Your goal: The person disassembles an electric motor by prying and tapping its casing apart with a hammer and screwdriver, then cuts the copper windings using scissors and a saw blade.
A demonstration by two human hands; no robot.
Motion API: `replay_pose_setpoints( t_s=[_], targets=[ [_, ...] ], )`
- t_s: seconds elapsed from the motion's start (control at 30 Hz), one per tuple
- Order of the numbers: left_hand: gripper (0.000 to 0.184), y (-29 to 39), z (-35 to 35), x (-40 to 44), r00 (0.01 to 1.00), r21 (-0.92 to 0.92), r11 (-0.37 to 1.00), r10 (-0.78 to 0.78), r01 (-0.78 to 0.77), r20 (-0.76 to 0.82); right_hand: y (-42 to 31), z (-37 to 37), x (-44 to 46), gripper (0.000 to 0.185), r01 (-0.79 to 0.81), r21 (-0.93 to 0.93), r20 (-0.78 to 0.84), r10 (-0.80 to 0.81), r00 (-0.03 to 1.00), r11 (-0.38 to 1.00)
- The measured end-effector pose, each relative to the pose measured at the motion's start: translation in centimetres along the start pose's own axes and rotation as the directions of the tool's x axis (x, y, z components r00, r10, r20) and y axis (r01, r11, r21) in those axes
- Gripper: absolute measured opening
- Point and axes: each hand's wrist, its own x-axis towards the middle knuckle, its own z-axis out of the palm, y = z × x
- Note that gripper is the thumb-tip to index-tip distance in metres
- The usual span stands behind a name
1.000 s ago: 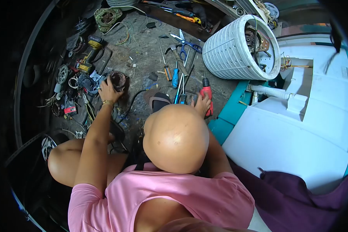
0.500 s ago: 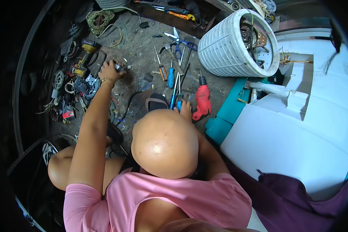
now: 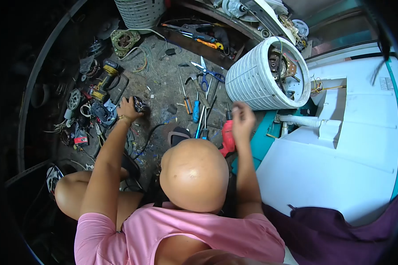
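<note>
My left hand (image 3: 127, 108) is closed round the side of a small dark round part (image 3: 140, 104) on the floor, with mixed metallic and dark bits on its face; its exact kind is unclear. My right hand (image 3: 243, 121) is raised above the red drill (image 3: 228, 138), fingers curled together and slightly blurred. Anything held in them is too small or hidden to make out. Left of that drill lie a blue-handled screwdriver (image 3: 196, 111), an orange-handled screwdriver (image 3: 188, 106), blue-handled scissors (image 3: 204, 78) and a hammer (image 3: 194, 82).
A white perforated tub (image 3: 247, 81) lies tilted at the right, with machine parts inside. Beside it is a large white appliance body (image 3: 314, 163) with a grey hose (image 3: 300, 120). A yellow drill (image 3: 104, 81) and scattered parts crowd the left. A tool tray (image 3: 199, 48) stands at the back.
My right hand has risen from beside the tool handles near my knee to above the red drill. The left hand stays at the dark part. The whole view has shifted somewhat.
</note>
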Motion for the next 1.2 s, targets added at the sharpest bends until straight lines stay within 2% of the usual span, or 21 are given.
replay_pose_setpoints(
  t_s=[0.07,0.1,0.2,0.3,0.33,0.4,0.43,0.5,0.53,0.57,0.6,0.63,0.67,0.7,0.73,0.8,0.9,1.0,1.03,1.13,1.2],
  targets=[
    [0.105,-0.3,2.1,0.6,0.999,-0.071,0.997,-0.031,0.027,-0.043,-2.8,-1.2,4.0,0.013,0.037,0.214,-0.198,0.007,0.98,0.976],
    [0.114,-0.4,2.9,0.7,0.999,-0.121,0.992,-0.048,0.045,-0.022,-4.5,-1.4,5.6,0.013,0.014,0.326,-0.237,0.067,0.969,0.945],
    [0.124,-0.5,4.0,0.6,0.996,-0.228,0.973,-0.058,0.042,-0.062,-4.5,0.7,9.1,0.019,0.016,0.244,-0.096,0.008,0.995,0.97],
    [0.128,-1.2,4.1,1.0,0.998,-0.341,0.939,-0.055,0.047,-0.014,-3.3,7.0,11.7,0.025,-0.028,0.265,0.12,-0.004,0.993,0.964],
    [0.129,-1.5,4.2,1.1,0.999,-0.37,0.929,-0.043,0.036,-0.012,-0.8,9.5,13.3,0.028,0.021,0.189,0.13,-0.046,0.991,0.982],
    [0.131,-2.0,4.7,0.8,0.998,-0.451,0.892,-0.041,0.014,-0.05,5.4,13.7,17.9,0.039,0.005,0.022,0.129,-0.008,0.992,1.0],
    [0.131,-2.3,5.0,0.7,0.998,-0.481,0.877,-0.036,0.006,-0.053,7.2,14.7,20.4,0.041,0.112,-0.18,0.084,-0.098,0.992,0.977],
    [0.131,-3.2,5.5,0.4,0.998,-0.49,0.871,-0.046,0.024,-0.032,8.9,15.8,24.3,0.04,0.057,-0.442,0.097,-0.015,0.995,0.895],
    [0.132,-3.6,5.5,0.2,0.999,-0.47,0.882,-0.048,0.036,-0.015,9.3,16.2,26.2,0.039,-0.009,-0.522,0.134,0.092,0.987,0.853],
    [0.132,-3.7,5.1,-0.3,0.999,-0.482,0.876,-0.039,0.023,-0.023,11.5,17.1,27.9,0.041,0.004,-0.558,0.102,0.064,0.993,0.83],
    [0.131,-3.4,4.0,-0.7,0.994,-0.475,0.873,-0.094,0.11,0.056,12.9,17.9,29.3,0.048,-0.048,-0.603,0.102,0.137,0.985,0.796],
    [0.13,-3.7,4.5,-0.6,0.995,-0.488,0.867,-0.093,0.102,0.043,14.1,18.6,30.3,0.06,-0.065,-0.61,0.096,0.155,0.983,0.79],
    [0.129,-3.9,4.8,-0.3,0.996,-0.499,0.862,-0.088,0.089,0.026,16.9,19.5,31.3,0.068,-0.006,-0.631,0.125,0.109,0.986,0.775],
    [0.128,-3.8,4.4,0.0,0.997,-0.466,0.882,-0.078,0.072,0.006,17.1,19.9,31.8,0.072,-0.058,-0.609,0.183,0.211,0.96,0.791],
    [0.128,-3.2,3.3,-0.1,0.998,-0.433,0.9,-0.069,0.058,-0.008,17.4,20.2,31.7,0.072,-0.061,-0.591,0.157,0.189,0.969,0.804],
    [0.127,-1.6,3.1,-0.1,0.998,-0.394,0.919,-0.04,0.019,-0.046,15.1,19.3,31.8,0.068,-0.187,-0.607,0.159,0.349,0.924,0.772],
    [0.124,0.2,2.6,0.4,0.995,-0.331,0.943,-0.017,-0.018,-0.103,17.4,19.0,31.3,0.051,-0.049,-0.133,0.155,0.069,0.985,0.99],
    [0.125,0.8,2.8,0.2,0.99,-0.342,0.94,-0.029,-0.02,-0.136,14.1,18.0,30.3,0.041,-0.153,0.234,0.22,0.101,0.97,0.96],
    [0.128,0.4,3.3,0.6,0.987,-0.428,0.899,0.031,-0.095,-0.155,12.2,17.4,29.5,0.034,0.16,0.024,0.095,-0.161,0.982,0.987],
    [0.131,-0.1,5.6,1.3,0.9,-0.618,0.72,0.023,-0.318,-0.436,4.8,14.9,25.5,0.033,0.197,-0.249,-0.044,-0.214,0.976,0.948],
    [0.131,0.2,6.3,1.3,0.903,-0.713,0.656,-0.11,-0.249,-0.416,2.0,13.6,22.9,0.03,0.183,-0.199,-0.145,-0.214,0.966,0.963]
  ],
)
